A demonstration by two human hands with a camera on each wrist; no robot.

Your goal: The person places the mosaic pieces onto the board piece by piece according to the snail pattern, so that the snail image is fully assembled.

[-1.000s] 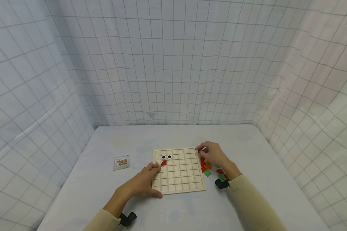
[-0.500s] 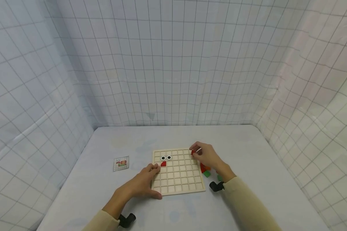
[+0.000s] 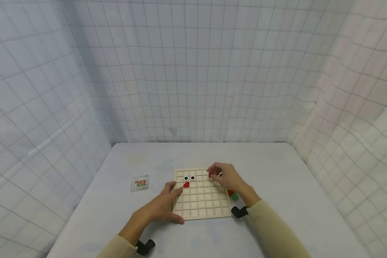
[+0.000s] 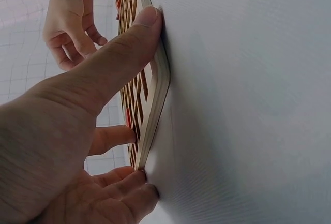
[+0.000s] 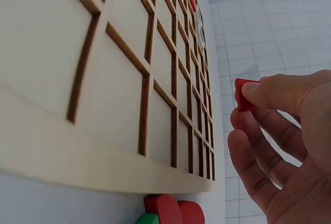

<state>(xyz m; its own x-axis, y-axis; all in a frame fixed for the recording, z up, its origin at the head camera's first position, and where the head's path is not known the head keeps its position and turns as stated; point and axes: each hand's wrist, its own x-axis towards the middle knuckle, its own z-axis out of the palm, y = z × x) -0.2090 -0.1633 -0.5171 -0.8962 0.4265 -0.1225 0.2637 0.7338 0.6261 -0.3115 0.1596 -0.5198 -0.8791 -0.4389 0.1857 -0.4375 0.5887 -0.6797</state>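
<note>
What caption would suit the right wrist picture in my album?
A right hand pinches a red piece over a gridded board, with red pieces and a green piece by its edge.

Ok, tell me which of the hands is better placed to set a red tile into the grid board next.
The right hand, most likely: it pinches a red tile above the grid board. The left hand touches the board's edge and holds no tile.
</note>
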